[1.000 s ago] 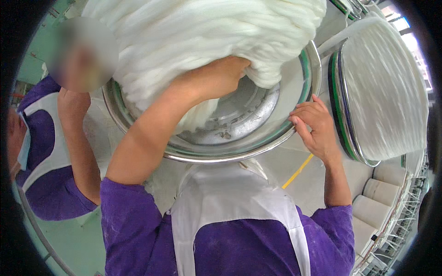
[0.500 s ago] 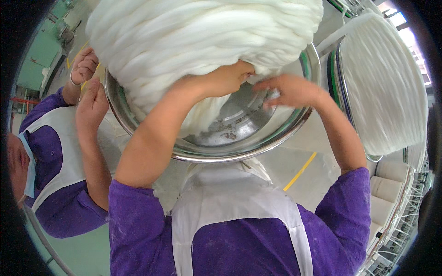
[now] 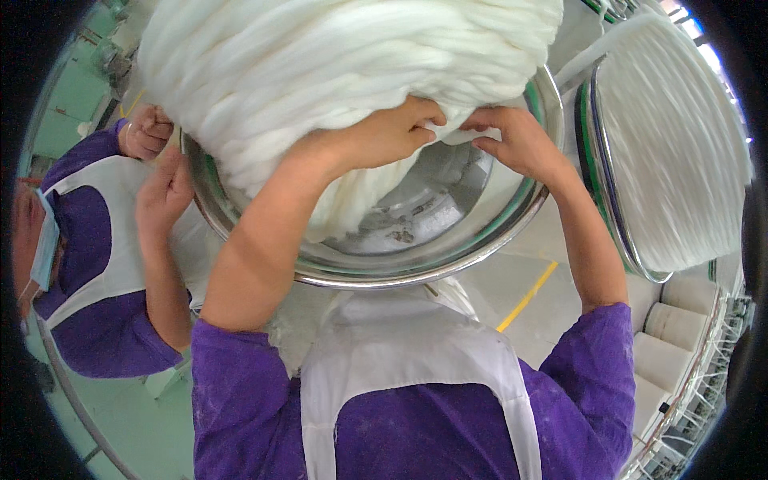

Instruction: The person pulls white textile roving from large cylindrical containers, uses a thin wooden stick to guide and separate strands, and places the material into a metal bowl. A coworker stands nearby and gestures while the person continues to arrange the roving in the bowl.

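Observation:
A large mass of thick, soft white fibre sliver (image 3: 336,68) rises in coils out of a round metal can (image 3: 384,280). My left hand (image 3: 392,132) rests against the lower edge of the coils, its fingers curled around a bit of sliver. Just to its right, my right hand (image 3: 516,140) has thumb and fingers bent toward it in a pinch. A thin white wisp spans the small gap between the hands. Below them the can's shiny inner base shows, with small bits lying on it. What lies under my left fingers is hidden.
At the right stands another can (image 3: 604,168) heaped with white sliver. A co-worker (image 3: 104,216) in purple with a white apron is close at the left, hands raised near my can's rim. White cylinders (image 3: 676,324) line the lower right. A yellow line (image 3: 528,296) crosses the floor.
My right hand has moved slightly up, and its fingers have drawn into a pinch by the wisp. My left hand stays nearly in place. The co-worker's hands have shifted slightly.

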The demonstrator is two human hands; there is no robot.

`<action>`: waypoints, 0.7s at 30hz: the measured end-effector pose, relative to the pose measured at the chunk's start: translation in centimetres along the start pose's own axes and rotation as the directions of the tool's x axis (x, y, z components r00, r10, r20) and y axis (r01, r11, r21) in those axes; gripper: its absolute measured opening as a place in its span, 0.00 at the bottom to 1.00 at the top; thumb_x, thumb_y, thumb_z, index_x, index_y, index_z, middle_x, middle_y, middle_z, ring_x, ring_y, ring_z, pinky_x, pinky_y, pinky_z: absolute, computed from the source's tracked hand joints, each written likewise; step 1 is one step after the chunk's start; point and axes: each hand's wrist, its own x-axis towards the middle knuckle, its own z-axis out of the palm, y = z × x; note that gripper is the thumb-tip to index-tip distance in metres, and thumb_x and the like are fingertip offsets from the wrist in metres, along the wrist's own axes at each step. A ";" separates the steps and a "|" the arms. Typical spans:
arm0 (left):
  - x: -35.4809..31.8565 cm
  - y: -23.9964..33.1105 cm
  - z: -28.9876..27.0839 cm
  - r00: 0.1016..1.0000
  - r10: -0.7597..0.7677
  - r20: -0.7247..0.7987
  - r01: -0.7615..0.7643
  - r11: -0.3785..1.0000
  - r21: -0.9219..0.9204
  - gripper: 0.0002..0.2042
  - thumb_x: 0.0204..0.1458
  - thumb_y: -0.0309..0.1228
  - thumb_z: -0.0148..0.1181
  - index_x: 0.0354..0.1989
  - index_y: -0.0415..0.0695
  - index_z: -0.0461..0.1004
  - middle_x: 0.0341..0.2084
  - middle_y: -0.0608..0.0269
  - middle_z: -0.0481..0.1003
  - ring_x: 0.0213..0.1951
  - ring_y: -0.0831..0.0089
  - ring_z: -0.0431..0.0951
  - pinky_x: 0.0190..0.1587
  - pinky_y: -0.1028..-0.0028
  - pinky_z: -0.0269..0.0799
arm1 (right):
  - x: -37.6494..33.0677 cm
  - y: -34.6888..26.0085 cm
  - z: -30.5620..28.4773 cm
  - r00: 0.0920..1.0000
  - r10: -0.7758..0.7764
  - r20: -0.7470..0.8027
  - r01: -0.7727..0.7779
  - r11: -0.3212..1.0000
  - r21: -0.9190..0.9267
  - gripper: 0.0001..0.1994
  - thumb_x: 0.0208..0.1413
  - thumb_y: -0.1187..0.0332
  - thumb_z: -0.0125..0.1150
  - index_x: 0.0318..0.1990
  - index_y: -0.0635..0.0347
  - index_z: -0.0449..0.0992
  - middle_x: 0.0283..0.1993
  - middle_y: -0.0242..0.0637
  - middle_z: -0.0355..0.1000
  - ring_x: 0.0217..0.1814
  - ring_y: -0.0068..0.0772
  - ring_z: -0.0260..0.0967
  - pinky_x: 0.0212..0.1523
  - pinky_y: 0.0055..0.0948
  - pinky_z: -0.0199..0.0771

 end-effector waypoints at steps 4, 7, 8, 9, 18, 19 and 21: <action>0.1 0.0 0.2 1.000 0.030 -0.003 -0.030 0.998 0.046 0.15 0.60 0.34 0.48 0.53 0.43 0.69 0.50 0.53 0.71 0.50 0.57 0.72 0.57 0.66 0.64 | -0.2 0.1 0.0 0.996 -0.089 -0.028 0.086 0.992 -0.097 0.16 0.44 0.72 0.64 0.43 0.62 0.78 0.44 0.47 0.76 0.47 0.51 0.72 0.51 0.40 0.70; 0.2 0.1 0.7 0.995 -0.062 0.079 0.059 0.997 0.040 0.16 0.61 0.35 0.45 0.56 0.48 0.67 0.53 0.53 0.70 0.57 0.54 0.68 0.59 0.62 0.61 | -0.5 0.0 0.1 1.000 -0.014 0.002 0.014 0.990 -0.138 0.16 0.44 0.71 0.65 0.42 0.63 0.78 0.43 0.49 0.75 0.48 0.53 0.71 0.51 0.41 0.69; 0.3 0.1 0.7 0.993 -0.028 0.112 0.021 0.998 0.061 0.17 0.61 0.35 0.44 0.57 0.50 0.65 0.53 0.50 0.70 0.58 0.52 0.68 0.59 0.60 0.61 | -0.6 -0.1 0.2 0.999 -0.034 -0.005 0.033 0.988 -0.150 0.15 0.43 0.71 0.65 0.42 0.64 0.78 0.43 0.50 0.75 0.48 0.52 0.71 0.51 0.40 0.69; 0.5 0.0 0.8 0.991 -0.049 0.127 0.047 0.999 0.021 0.17 0.61 0.35 0.43 0.59 0.51 0.63 0.52 0.48 0.70 0.57 0.51 0.69 0.59 0.59 0.61 | -0.6 -0.2 0.2 1.000 -0.007 -0.014 0.005 0.989 -0.145 0.15 0.43 0.71 0.66 0.41 0.64 0.78 0.42 0.50 0.75 0.48 0.52 0.71 0.50 0.39 0.69; 2.9 -2.4 2.8 0.988 0.153 0.029 -0.156 0.966 0.208 0.18 0.55 0.31 0.47 0.56 0.49 0.64 0.48 0.49 0.72 0.52 0.51 0.71 0.56 0.56 0.60 | 0.0 -0.3 0.1 0.997 0.071 -0.022 -0.072 0.993 -0.098 0.14 0.39 0.73 0.67 0.36 0.69 0.77 0.37 0.51 0.76 0.43 0.54 0.72 0.46 0.39 0.69; 3.2 -2.6 3.0 0.990 0.138 0.028 -0.140 0.963 0.230 0.18 0.54 0.31 0.48 0.55 0.48 0.65 0.49 0.49 0.72 0.53 0.52 0.70 0.57 0.56 0.60 | 0.1 -0.4 0.1 0.998 0.067 -0.020 -0.068 0.994 -0.086 0.14 0.39 0.74 0.67 0.36 0.69 0.78 0.37 0.51 0.76 0.43 0.54 0.72 0.46 0.39 0.69; 3.5 -3.0 3.3 0.995 0.089 0.041 -0.094 0.985 0.146 0.17 0.53 0.31 0.49 0.52 0.47 0.68 0.48 0.52 0.73 0.53 0.53 0.70 0.57 0.58 0.61 | 0.2 -0.4 0.1 0.996 0.090 -0.027 -0.092 0.993 -0.077 0.14 0.38 0.74 0.67 0.36 0.68 0.78 0.37 0.51 0.76 0.43 0.52 0.72 0.47 0.39 0.68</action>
